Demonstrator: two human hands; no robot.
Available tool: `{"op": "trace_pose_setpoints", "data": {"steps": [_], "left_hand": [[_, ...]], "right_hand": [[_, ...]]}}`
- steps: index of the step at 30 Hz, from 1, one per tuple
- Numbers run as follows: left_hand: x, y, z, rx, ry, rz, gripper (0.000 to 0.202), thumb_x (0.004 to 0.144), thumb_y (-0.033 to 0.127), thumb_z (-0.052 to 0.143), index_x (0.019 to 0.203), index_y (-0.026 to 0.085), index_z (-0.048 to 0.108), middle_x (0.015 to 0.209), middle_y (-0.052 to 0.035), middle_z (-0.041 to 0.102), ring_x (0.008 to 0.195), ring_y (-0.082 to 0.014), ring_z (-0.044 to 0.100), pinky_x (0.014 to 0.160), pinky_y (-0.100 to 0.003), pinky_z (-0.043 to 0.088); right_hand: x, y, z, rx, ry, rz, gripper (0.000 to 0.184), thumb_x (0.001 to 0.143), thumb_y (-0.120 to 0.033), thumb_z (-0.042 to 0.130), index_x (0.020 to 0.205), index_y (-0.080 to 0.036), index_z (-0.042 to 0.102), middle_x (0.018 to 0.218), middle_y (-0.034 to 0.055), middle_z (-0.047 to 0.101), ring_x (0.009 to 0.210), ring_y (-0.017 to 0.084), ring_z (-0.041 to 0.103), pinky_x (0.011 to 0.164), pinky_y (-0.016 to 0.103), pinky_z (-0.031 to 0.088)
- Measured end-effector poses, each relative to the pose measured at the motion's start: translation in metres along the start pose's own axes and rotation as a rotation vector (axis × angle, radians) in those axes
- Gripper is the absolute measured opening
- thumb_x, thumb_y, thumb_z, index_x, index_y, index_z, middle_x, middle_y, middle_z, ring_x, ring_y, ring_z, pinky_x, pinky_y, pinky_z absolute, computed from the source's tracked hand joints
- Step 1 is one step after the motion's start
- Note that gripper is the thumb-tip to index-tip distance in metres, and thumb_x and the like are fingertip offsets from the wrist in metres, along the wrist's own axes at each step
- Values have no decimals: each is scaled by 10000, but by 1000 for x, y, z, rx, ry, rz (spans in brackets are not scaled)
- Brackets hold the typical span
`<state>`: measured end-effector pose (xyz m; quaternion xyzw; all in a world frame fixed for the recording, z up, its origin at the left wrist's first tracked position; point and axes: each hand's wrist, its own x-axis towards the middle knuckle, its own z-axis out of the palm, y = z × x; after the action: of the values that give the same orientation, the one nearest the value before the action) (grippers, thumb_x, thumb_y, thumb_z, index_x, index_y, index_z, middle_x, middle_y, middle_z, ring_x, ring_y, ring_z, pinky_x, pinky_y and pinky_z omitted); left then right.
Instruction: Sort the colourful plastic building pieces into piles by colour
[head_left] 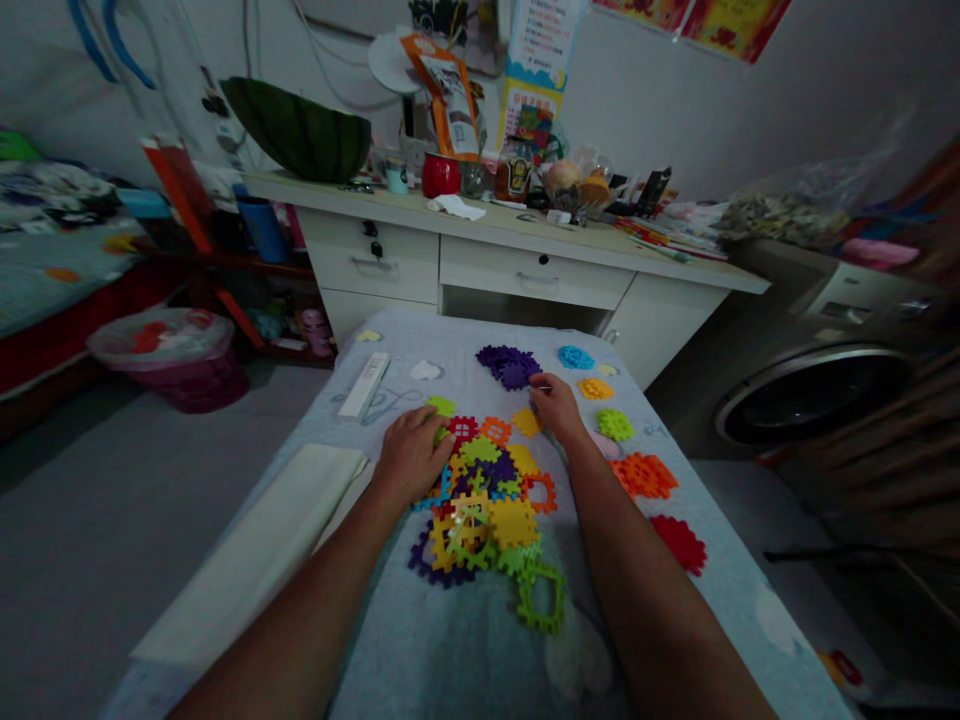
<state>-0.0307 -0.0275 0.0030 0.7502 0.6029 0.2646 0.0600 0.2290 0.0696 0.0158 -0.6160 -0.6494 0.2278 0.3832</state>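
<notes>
A mixed heap of plastic interlocking building pieces, among them a yellow square piece (513,523) and a green frame piece (541,598), lies mid-table. My left hand (414,452) rests palm down at the heap's left edge, fingers stretched over a green piece (441,405). Beside a purple pile (504,364), my right hand (556,405) has its fingers curled together; whatever is between them is hidden. Single-colour groups run down the right side: blue pieces (576,357), yellow pieces (595,388), green pieces (615,425), orange pieces (646,476) and red pieces (679,543).
A light blue cloth (480,660) covers the table. On its left are a white box (364,387) and a folded pale cloth (255,550). Behind stands a white cabinet (375,265) loaded with household things. A washing machine (817,350) is at right, a lined bin (172,360) at left.
</notes>
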Motion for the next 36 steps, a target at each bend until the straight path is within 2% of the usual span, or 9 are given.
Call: {"op": "trace_pose_setpoints", "data": {"steps": [3,7,12,16,24,28,30,33,36], "left_hand": [[0,-1,1,1,6,12,299,904,381,477,1047,226,688,1263,-87,611,1183,-270,542,1029,-448,418],[0,-1,1,0,-3,-3,314,907,382,465,1053,218,690,1288,-98,603,1200,-276,534,1042,-453,406],[-1,2,-2,-5,-15,-17,314,905,381,454,1043,223,689,1288,-93,602,1202,-276,532,1042,-455,406],[0,2,-2,3,-17,-11,320,905,387,453,1043,223,691,1278,-94,606,1199,-278,537,1040,-454,409],[0,-2,1,15,-9,7,329,907,386,456,1072,215,684,1278,-97,611,1205,-271,537,1050,-443,407],[1,-2,2,17,-15,3,339,909,394,453,1078,212,683,1290,-103,603,1215,-277,530,1053,-449,401],[1,-2,2,13,-21,-4,338,908,396,452,1075,216,685,1295,-101,601,1217,-276,529,1055,-449,397],[1,-2,1,12,-21,-8,337,908,395,446,1067,219,685,1303,-98,595,1216,-272,530,1053,-441,398],[0,-2,1,13,-16,-7,333,903,399,447,1054,223,685,1296,-95,597,1207,-272,533,1042,-438,408]], "right_hand": [[-1,-9,-15,-269,-121,-44,234,768,-170,577,978,-173,681,982,64,695,856,172,623,798,285,473],[-5,-17,-30,-489,-303,-69,266,719,-241,731,975,-181,690,995,86,685,873,199,618,768,275,450],[-10,-22,-30,-554,-431,-51,343,635,-223,816,953,-196,689,940,69,676,782,187,607,662,255,418],[-11,-24,-29,-500,-442,-62,338,603,-161,821,908,-205,684,868,38,668,732,165,579,641,246,395],[-4,-19,-47,-353,-337,-117,87,712,-110,631,745,-190,641,709,-16,624,641,122,531,583,230,351],[3,-8,-58,-190,-164,-41,42,726,-157,605,691,-180,607,648,-14,622,611,121,560,568,224,380],[5,-3,-62,-98,-75,11,22,727,-169,591,730,-180,609,618,-19,615,576,121,573,546,221,395],[8,0,-68,15,46,56,125,721,-171,574,842,-188,602,562,-48,573,517,120,571,498,208,400],[8,1,-74,83,160,90,132,723,-181,555,852,-194,579,548,-64,531,495,114,578,458,186,397]]}}
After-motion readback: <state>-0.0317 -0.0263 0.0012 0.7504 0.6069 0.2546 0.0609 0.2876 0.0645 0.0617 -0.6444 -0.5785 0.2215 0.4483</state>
